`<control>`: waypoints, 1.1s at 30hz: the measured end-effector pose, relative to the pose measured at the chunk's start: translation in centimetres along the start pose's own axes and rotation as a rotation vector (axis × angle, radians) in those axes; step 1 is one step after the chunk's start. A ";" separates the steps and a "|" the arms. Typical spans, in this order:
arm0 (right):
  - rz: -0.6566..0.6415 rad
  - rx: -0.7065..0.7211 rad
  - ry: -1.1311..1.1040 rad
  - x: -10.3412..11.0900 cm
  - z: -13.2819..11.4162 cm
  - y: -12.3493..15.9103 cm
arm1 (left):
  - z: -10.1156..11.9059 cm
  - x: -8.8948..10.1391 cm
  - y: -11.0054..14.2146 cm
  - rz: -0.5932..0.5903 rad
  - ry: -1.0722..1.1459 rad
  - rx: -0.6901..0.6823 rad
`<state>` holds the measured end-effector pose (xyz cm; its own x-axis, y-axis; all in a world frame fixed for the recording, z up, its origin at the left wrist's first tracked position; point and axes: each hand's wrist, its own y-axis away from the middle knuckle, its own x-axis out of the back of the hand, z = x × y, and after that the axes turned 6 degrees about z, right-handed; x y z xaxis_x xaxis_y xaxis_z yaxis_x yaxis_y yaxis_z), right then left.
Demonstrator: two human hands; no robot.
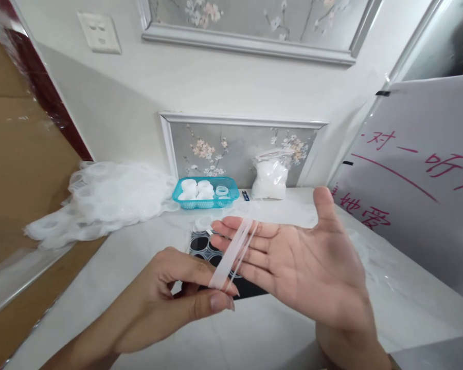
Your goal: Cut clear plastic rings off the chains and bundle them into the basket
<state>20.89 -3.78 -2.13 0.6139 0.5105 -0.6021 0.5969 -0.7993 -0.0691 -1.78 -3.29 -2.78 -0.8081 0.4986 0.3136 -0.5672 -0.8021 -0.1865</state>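
A translucent white rubbery band (pixel 228 259) is stretched in a loop between my two hands. My left hand (pixel 181 295) is closed, its index finger and thumb on the band's lower end. My right hand (pixel 293 262) lies palm up with fingers extended and thumb raised, the band passing across its fingers. Behind the hands, partly covered by them, is a black mat (pixel 252 289) bearing clear round shapes (pixel 199 243). A whitish ring (pixel 203 223) lies at the mat's far edge.
A blue basket (pixel 205 204) of white ring-shaped pieces stands near the wall. Left of it spreads a heap of translucent ringed sheets (pixel 116 200). A bag of white material (pixel 270 177) and a small dark blue item (pixel 246 196) are to its right. A whiteboard (pixel 412 169) borders the right side.
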 end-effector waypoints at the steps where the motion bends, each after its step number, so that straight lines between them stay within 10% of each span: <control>1: -0.001 -0.009 -0.010 0.0 0.0 0.0 | 0.0 0.0 0.0 -0.003 -0.004 -0.006; 11: -0.042 -0.082 -0.216 -0.2 -0.3 -0.1 | 0.1 -0.3 -0.3 0.013 -0.131 -0.133; 20: 0.022 -0.086 -0.180 0.4 -0.3 -0.6 | 0.9 -1.0 -0.8 0.057 -0.277 0.257; 33: -0.010 -0.102 -0.183 0.7 -0.6 -0.6 | 0.5 -0.5 -1.1 -0.008 -0.176 0.254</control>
<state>21.27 -2.78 -2.03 0.5088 0.4448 -0.7370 0.6576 -0.7533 -0.0007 -0.64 -2.77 -2.30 -0.7511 0.4584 0.4751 -0.4978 -0.8659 0.0484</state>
